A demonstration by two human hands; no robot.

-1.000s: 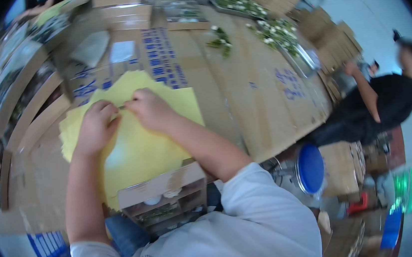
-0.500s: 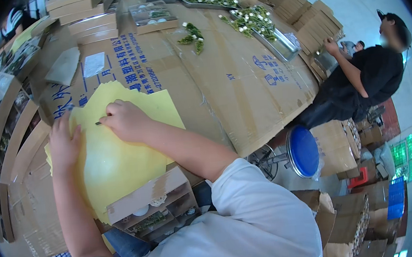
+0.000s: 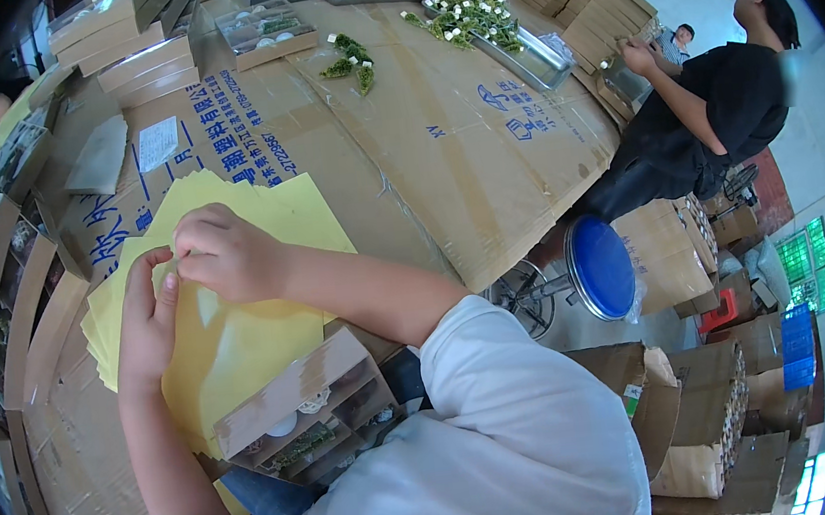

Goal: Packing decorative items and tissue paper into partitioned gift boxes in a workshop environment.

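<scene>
Above a stack of yellow paper sheets [image 3: 260, 339], my left hand [image 3: 148, 320] and my right hand [image 3: 226, 255] meet with fingertips pinched together. Something tiny sits between them, mostly covered by the fingers, and I cannot make out what it is. The sheets are fanned unevenly, with jagged overlapping corners at the far and left sides. Against the near edge of the stack leans a cardboard box [image 3: 295, 382], tilted toward me, with compartments holding white round pieces and green sprigs.
Flat cardboard [image 3: 402, 158] covers the table. Filled boxes [image 3: 11, 310] line the left. Further off lie a leafy sprig [image 3: 349, 63], a windowed box [image 3: 275, 49] and metal trays [image 3: 545, 61] of white-flowered greenery. At right are a blue stool [image 3: 603, 268] and a person in black [image 3: 709, 111].
My right hand, earlier over the sheets with a small dark piece, now meets my left hand. The left hand has lifted off the paper's edge into a pinch. The view has shifted slightly.
</scene>
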